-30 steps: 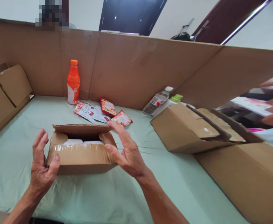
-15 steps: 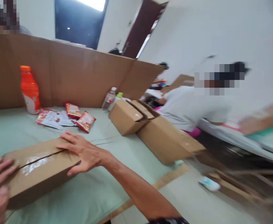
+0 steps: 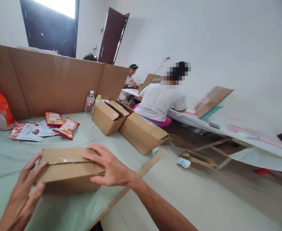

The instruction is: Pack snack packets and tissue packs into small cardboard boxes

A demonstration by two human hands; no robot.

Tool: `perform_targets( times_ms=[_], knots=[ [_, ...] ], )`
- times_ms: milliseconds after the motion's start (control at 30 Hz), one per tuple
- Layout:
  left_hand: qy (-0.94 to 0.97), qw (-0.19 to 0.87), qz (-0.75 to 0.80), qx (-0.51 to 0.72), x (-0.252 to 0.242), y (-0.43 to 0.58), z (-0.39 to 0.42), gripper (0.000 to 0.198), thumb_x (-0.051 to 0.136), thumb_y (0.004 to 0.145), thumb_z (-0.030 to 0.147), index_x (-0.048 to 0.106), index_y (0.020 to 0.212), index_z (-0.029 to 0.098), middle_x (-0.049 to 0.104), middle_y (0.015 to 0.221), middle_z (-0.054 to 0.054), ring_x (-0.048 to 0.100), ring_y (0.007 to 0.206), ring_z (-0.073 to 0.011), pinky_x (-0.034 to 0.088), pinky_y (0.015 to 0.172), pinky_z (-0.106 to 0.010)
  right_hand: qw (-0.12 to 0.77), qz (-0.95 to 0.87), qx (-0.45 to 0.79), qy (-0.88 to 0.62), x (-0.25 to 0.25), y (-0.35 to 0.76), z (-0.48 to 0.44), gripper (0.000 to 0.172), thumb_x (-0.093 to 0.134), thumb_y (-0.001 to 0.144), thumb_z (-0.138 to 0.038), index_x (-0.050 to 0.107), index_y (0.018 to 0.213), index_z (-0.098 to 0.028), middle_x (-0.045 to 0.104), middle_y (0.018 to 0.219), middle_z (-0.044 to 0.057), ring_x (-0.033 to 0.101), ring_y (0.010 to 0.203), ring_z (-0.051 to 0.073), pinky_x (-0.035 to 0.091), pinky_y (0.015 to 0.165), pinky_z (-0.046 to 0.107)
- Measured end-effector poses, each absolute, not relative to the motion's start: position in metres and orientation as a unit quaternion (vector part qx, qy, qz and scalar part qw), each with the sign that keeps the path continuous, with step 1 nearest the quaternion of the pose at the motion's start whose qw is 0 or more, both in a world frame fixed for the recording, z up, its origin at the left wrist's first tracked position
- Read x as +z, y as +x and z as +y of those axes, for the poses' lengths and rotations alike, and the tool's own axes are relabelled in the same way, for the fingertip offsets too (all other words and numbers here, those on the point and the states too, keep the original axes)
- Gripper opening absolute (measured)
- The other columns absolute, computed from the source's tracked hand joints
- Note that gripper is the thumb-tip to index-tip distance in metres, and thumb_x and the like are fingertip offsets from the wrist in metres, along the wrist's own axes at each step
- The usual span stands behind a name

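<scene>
A closed cardboard box (image 3: 67, 170) with tape along its top seam lies between my two hands, near the front of the green-covered table (image 3: 83, 211). My left hand (image 3: 26, 187) rests along its left end, fingers apart. My right hand (image 3: 108, 166) lies spread on the right end, fingers on the top and thumb at the front side. Together they hold the box from both ends. Behind it are red snack packets (image 3: 68, 127) and a white pouch (image 3: 31, 131).
An orange bottle (image 3: 0, 106) stands at the left, a clear bottle (image 3: 89, 102) farther back. Two cardboard boxes (image 3: 141, 131) sit at the right table edge. A cardboard panel (image 3: 64, 80) borders the back. A person in white (image 3: 157, 101) sits beyond.
The view has swung to the right. The box has turned and now lies nearer the table's right edge, with both hands still on its ends.
</scene>
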State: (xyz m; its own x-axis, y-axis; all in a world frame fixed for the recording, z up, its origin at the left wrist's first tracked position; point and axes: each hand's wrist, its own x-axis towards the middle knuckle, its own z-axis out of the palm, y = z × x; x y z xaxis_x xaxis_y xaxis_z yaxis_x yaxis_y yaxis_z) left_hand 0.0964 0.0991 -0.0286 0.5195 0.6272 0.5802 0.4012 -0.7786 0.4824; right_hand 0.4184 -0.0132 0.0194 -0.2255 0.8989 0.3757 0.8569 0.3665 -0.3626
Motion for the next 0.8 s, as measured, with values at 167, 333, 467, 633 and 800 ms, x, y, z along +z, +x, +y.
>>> perform_targets(
  times_ms=[167, 333, 467, 633, 800],
  knots=[
    [0.901, 0.132, 0.249, 0.329, -0.047, 0.138, 0.094, 0.054, 0.05, 0.105, 0.039, 0.041, 0.158, 0.038, 0.037, 0.17, -0.007, 0.051, 0.147, -0.0345, 0.058, 0.107, -0.051, 0.252, -0.618, -0.069, -0.741, -0.007, 0.509, -0.096, 0.059, 0.076, 0.079, -0.039, 0.069, 0.136, -0.025, 0.06, 0.144, 0.015, 0.06, 0.13, 0.035, 0.052, 0.108, 0.055],
    [0.908, 0.108, 0.258, 0.311, -0.12, 0.127, 0.1, 0.042, 0.053, 0.1, 0.033, 0.061, 0.142, 0.031, 0.053, 0.159, -0.012, 0.063, 0.134, -0.0332, 0.063, 0.1, -0.045, 0.188, -0.428, -0.197, -0.862, -0.032, 0.572, -0.117, 0.059, 0.072, 0.078, -0.044, 0.07, 0.132, -0.02, 0.066, 0.13, 0.018, 0.064, 0.115, 0.039, 0.053, 0.098, 0.055],
    [0.93, 0.069, 0.214, 0.292, -0.148, 0.115, 0.1, 0.04, 0.059, 0.096, 0.033, 0.067, 0.134, 0.032, 0.058, 0.155, -0.01, 0.063, 0.135, -0.0336, 0.059, 0.106, -0.048, 0.151, -0.366, -0.233, -0.888, -0.033, 0.581, -0.088, 0.053, 0.065, 0.086, -0.042, 0.064, 0.134, -0.02, 0.066, 0.129, 0.019, 0.061, 0.115, 0.04, 0.053, 0.091, 0.054],
    [0.946, 0.055, 0.198, 0.252, -0.128, 0.093, 0.11, 0.049, 0.062, 0.094, 0.03, 0.061, 0.143, 0.034, 0.054, 0.159, -0.008, 0.066, 0.132, -0.0296, 0.061, 0.103, -0.037, 0.174, -0.379, -0.308, -0.855, -0.028, 0.556, -0.071, 0.058, 0.055, 0.096, -0.046, 0.058, 0.14, -0.008, 0.057, 0.145, 0.03, 0.048, 0.137, 0.048, 0.045, 0.101, 0.066],
    [0.916, 0.02, 0.312, 0.251, -0.11, 0.063, 0.135, 0.038, 0.054, 0.097, 0.038, 0.072, 0.129, 0.026, 0.063, 0.148, -0.016, 0.07, 0.123, -0.0355, 0.064, 0.095, -0.049, 0.33, -0.513, -0.233, -0.757, -0.057, 0.521, -0.054, 0.042, 0.053, 0.097, -0.052, 0.072, 0.12, -0.022, 0.062, 0.144, 0.017, 0.058, 0.131, 0.037, 0.047, 0.108, 0.06]
  ],
)
